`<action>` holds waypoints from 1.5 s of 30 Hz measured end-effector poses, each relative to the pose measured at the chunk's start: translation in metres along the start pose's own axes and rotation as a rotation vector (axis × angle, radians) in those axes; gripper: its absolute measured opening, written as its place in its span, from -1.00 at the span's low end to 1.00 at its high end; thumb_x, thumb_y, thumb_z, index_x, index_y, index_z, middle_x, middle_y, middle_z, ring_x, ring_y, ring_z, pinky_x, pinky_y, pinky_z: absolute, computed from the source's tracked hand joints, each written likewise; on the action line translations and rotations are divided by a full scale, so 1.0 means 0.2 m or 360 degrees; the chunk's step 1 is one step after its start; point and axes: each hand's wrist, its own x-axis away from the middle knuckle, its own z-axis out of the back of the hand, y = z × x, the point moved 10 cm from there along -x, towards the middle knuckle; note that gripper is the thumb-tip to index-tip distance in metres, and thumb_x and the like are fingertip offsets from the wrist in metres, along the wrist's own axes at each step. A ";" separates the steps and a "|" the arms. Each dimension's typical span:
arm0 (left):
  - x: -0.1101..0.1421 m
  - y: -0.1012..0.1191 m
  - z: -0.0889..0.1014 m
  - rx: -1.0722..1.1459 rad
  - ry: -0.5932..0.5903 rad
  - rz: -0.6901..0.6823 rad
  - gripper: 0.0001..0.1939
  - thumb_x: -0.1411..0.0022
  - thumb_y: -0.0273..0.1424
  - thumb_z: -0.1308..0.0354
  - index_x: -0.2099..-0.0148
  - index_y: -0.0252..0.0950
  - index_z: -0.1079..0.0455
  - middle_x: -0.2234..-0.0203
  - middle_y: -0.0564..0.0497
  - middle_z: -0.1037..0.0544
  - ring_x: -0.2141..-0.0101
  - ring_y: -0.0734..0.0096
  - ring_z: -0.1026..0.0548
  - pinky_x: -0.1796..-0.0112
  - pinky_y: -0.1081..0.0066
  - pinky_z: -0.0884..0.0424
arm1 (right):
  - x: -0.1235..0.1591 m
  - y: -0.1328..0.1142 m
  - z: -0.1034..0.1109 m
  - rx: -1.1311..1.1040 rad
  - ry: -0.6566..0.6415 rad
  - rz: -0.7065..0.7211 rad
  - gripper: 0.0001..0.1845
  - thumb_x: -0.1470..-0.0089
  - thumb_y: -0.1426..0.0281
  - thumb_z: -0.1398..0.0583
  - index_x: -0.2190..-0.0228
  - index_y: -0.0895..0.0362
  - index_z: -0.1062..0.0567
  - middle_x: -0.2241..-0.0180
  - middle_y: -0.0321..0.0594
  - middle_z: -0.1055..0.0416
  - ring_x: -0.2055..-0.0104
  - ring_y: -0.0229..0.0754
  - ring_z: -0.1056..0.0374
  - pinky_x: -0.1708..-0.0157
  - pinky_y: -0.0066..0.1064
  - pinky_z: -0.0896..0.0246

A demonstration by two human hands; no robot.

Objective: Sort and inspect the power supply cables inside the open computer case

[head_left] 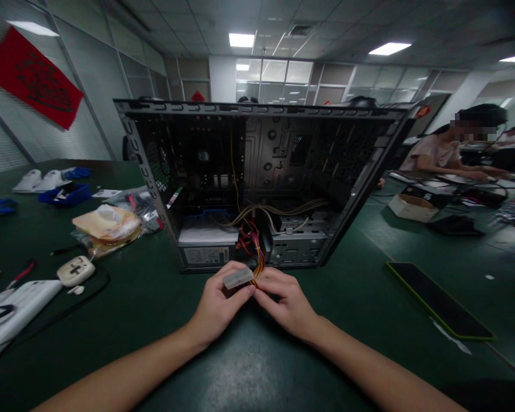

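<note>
An open computer case (257, 109) stands on the green table in front of me, its inside facing me. My left hand (218, 300) grips a whitish, translucent power connector (238, 278) between thumb and fingers. A bundle of red, yellow and black wires (257, 252) runs from the connector up into the case. Close beside it, my right hand (285, 300) pinches those wires just behind the connector. Inside the case sit a power supply (206, 254) at the lower left, a metal drive cage (298, 252) at the lower right and a fan (202, 155) higher up.
To the left lie a plastic bag (107, 223), a blue tray (64, 194), a whitish rounded device (75, 270) and a white power strip (17, 312). On the right are a dark green-edged pad (438, 300) and an open box (414, 206). Another person (446, 154) works farther right.
</note>
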 end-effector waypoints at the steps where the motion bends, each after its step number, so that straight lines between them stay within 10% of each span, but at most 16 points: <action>1: 0.00 0.00 -0.01 0.0012 -0.0031 0.0006 -0.93 -0.18 -0.41 -0.24 0.31 -0.32 -0.47 0.28 -0.01 -0.38 0.26 0.36 -0.40 0.20 0.44 -0.32 | 0.00 -0.02 -0.01 0.0040 -0.0010 0.0066 -0.81 -0.22 0.43 -0.13 0.36 0.14 -0.55 0.38 -0.15 -0.45 0.30 -0.16 -0.36 0.27 -0.32 -0.29; 11: 0.02 0.02 -0.08 0.0510 -0.0238 0.0213 -0.78 0.00 -0.29 -0.38 0.39 -0.33 -0.49 0.29 -0.01 -0.34 0.31 0.37 -0.35 0.20 0.40 -0.32 | 0.02 -0.27 -0.05 0.0339 0.0027 0.0518 -0.80 -0.16 0.54 -0.13 0.20 0.09 -0.48 0.27 -0.11 -0.51 0.15 -0.05 -0.36 0.08 -0.14 -0.26; 17: -0.01 -0.09 0.01 0.0900 -0.0132 0.0307 -0.52 0.10 -0.26 -0.44 0.10 -0.29 -0.47 0.28 -0.03 -0.49 0.22 0.25 -0.43 0.13 0.34 -0.32 | -0.11 -0.28 -0.08 0.0383 -0.0197 0.0311 -0.77 -0.24 0.48 -0.04 0.40 0.12 -0.44 0.44 -0.17 -0.45 0.39 -0.16 -0.35 0.30 -0.33 -0.22; 24: -0.06 -0.29 0.14 0.0877 0.0191 0.0467 -0.70 -0.08 -0.19 -0.29 0.32 -0.37 -0.50 0.43 -0.05 -0.50 0.39 0.38 -0.39 0.34 0.43 -0.28 | -0.58 -0.31 0.12 0.0576 0.0176 0.0124 -0.63 -0.30 0.31 -0.04 0.51 0.15 -0.42 0.52 -0.26 -0.35 0.47 -0.24 -0.27 0.43 -0.45 -0.10; 30: -0.06 -0.29 0.09 0.0766 0.0053 0.0500 -0.74 -0.04 -0.26 -0.29 0.41 -0.40 -0.51 0.52 -0.03 -0.47 0.46 0.42 -0.36 0.39 0.43 -0.24 | -0.90 -0.24 -0.06 0.1286 -0.0149 -0.0042 -0.67 -0.29 0.25 -0.07 0.32 0.14 -0.57 0.33 -0.11 -0.53 0.32 -0.14 -0.45 0.34 -0.44 -0.16; 45: -0.05 -0.28 0.08 0.0758 0.0025 0.0551 -0.79 0.01 -0.30 -0.28 0.47 -0.39 -0.50 0.56 -0.01 -0.47 0.50 0.45 -0.35 0.42 0.46 -0.22 | -1.03 -0.07 -0.10 0.1576 -0.0142 -0.0388 -0.62 -0.32 0.29 -0.02 0.16 0.21 -0.57 0.21 0.04 -0.55 0.15 0.01 -0.50 0.21 -0.33 -0.34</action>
